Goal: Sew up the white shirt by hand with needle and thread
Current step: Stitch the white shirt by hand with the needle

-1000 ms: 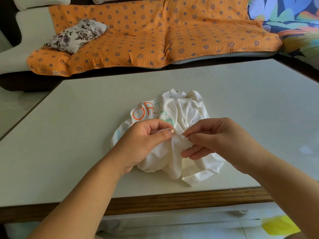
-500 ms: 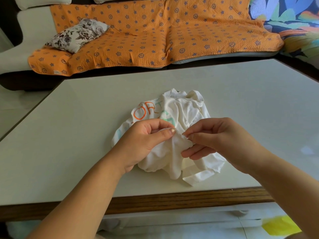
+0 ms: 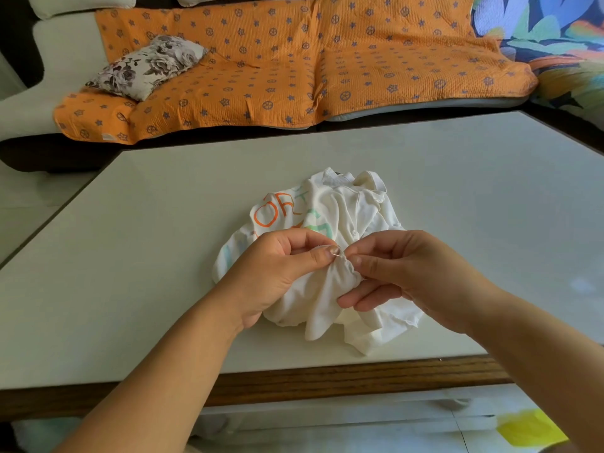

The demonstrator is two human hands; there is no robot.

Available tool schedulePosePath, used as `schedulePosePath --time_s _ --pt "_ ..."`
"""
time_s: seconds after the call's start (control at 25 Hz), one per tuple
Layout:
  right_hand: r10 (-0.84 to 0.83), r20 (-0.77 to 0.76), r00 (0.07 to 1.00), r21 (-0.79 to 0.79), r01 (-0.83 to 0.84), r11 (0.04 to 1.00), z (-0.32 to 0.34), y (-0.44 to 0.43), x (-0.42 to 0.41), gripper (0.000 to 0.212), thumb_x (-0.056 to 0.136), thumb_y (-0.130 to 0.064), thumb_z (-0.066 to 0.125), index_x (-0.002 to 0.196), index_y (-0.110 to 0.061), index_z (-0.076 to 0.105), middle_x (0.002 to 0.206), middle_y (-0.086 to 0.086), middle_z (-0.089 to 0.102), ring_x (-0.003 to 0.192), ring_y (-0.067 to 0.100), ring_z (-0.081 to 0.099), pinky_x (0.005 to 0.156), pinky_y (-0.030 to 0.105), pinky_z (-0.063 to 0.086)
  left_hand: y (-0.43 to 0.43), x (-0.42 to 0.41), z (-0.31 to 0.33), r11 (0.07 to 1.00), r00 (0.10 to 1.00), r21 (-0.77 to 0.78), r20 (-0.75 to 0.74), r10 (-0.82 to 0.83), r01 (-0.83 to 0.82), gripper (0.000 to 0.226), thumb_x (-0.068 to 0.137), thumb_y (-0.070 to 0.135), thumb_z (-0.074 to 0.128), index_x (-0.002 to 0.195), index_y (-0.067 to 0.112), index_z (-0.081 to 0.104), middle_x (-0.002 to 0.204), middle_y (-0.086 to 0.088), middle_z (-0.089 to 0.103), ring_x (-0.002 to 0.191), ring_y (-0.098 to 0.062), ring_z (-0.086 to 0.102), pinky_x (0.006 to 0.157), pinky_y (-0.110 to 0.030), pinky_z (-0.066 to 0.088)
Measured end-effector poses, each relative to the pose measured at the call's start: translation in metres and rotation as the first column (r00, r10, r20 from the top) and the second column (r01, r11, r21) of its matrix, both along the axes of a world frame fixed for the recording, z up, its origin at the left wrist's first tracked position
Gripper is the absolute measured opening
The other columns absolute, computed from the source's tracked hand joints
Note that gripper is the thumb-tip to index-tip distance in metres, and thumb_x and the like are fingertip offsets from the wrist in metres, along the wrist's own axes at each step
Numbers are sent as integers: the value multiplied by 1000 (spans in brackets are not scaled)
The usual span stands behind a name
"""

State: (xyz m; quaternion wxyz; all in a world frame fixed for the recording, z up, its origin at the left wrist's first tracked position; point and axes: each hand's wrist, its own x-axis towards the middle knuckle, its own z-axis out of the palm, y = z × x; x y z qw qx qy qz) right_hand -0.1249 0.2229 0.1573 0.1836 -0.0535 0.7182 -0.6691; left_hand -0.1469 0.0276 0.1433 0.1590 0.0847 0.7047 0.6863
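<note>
1. Pale table with a wooden front edge at 6 o'clock.
2. Sofa behind the table at 12 o'clock. An orange cover with a blue star print is spread over its seat.
3. One floral pillow lies on the cover at 10 o'clock, tilted.
4. Leaf-print fabric sits at 1 o'clock, past the cover's right end.
5. A blurred yellow patch shows on the floor at 5 o'clock, below the table edge. Can't tell what it is.
6. One white shirt is crumpled in a heap on the table, centre towards 6 o'clock. Its orange and green lettering faces up on the 10 o'clock side. One hem corner reaches close to the front edge.
7. Two hands meet over the near part of the heap.
8. The left hand comes in from 7 o'clock. Its thumb and forefinger pinch a gathered fold of the shirt, and the other fingers are curled under.
9. The right hand comes in from 4 o'clock. Its thumb and forefinger pinch one needle at that fold. The lower fingers are loosely bent and touch the cloth.
10. The needle is a short metal glint between the two thumb tips, mostly hidden.
</note>
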Motion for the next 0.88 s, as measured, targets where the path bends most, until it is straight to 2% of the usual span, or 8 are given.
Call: schedulePosePath --time_s 0.2,0.36,0.48,0.64,0.76,0.88 --pt "18 70 997 -115 -10 993 2 -3 -1 29 76 -23 62 97 -2 66 84 25 71 74 30 74 62 28 60 1 2 1 997 997 78 76 14 -20 13 69 29 71 79 22 74 82 4 73 83 -5 67 75 -18 52" --pt "35 79 996 -131 -24 991 2 -4 -1 16 89 -16 58 99 -3 59 83 29 71 75 31 74 67 31 61 3 1 -2 996 995 91 98 15 -24 15 69 29 73 82 21 74 89 -1 72 91 -11 67 85 -26 51" --pt "28 48 998 -64 -25 998 0 -5 2 10 100 -7 48 109 -6 51 84 28 72 80 35 74 76 36 61 8 2 -5 998 997 38 69 39 -41 18 72 29 73 86 17 73 88 -1 73 90 -11 68 82 -23 52" --pt "9 -100 995 51 -4 999 -2 -11 9 14 102 -9 43 112 -15 51 85 17 74 82 29 74 82 38 60 13 1 -7 995 996 -55 22 85 -84 8 83 22 72 87 15 73 85 -2 74 84 -11 69 76 -20 53" --pt "-70 -174 982 104 89 991 -6 -18 10 7 101 -18 47 102 -13 53 81 13 74 72 23 75 72 37 62 14 1 -8 995 996 -66 31 81 -79 12 85 20 70 91 11 72 89 -5 75 87 -6 69 76 -16 51" --pt "-151 -256 955 196 204 959 -9 -18 7 10 102 -22 48 95 -17 53 75 5 71 61 18 72 57 33 57 15 2 -6 998 996 -56 85 40 -36 27 79 28 72 100 10 73 99 -5 76 98 -7 69 85 -18 48"
